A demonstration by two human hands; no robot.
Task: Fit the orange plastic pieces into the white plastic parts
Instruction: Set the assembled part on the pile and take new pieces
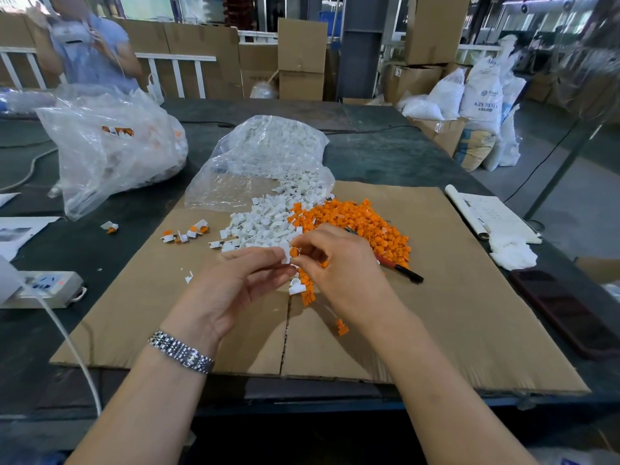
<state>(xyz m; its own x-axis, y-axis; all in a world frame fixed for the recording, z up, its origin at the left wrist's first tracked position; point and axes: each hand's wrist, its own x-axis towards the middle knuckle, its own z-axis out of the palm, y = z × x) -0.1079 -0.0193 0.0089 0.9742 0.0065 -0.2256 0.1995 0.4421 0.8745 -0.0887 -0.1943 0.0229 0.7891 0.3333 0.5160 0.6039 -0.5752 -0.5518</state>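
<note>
Above a cardboard sheet [436, 313], my left hand [235, 283] pinches a small white plastic part [285, 255] between thumb and fingers. My right hand [339, 263] presses an orange plastic piece [294, 252] against that white part. Behind the hands lie a pile of loose white parts [265, 223] and a pile of orange pieces [362, 223]. A few fitted white-and-orange pieces [188, 232] lie to the left on the cardboard. Another white part [297, 286] and several orange pieces [308, 293] rest under my hands.
A clear bag of white parts [268, 152] spills onto the cardboard. A second bag [110, 149] stands at back left. A black pen [402, 271], papers [493, 216], a dark phone [567, 313] and a power strip [43, 286] lie around. A person [90, 45] stands across the table.
</note>
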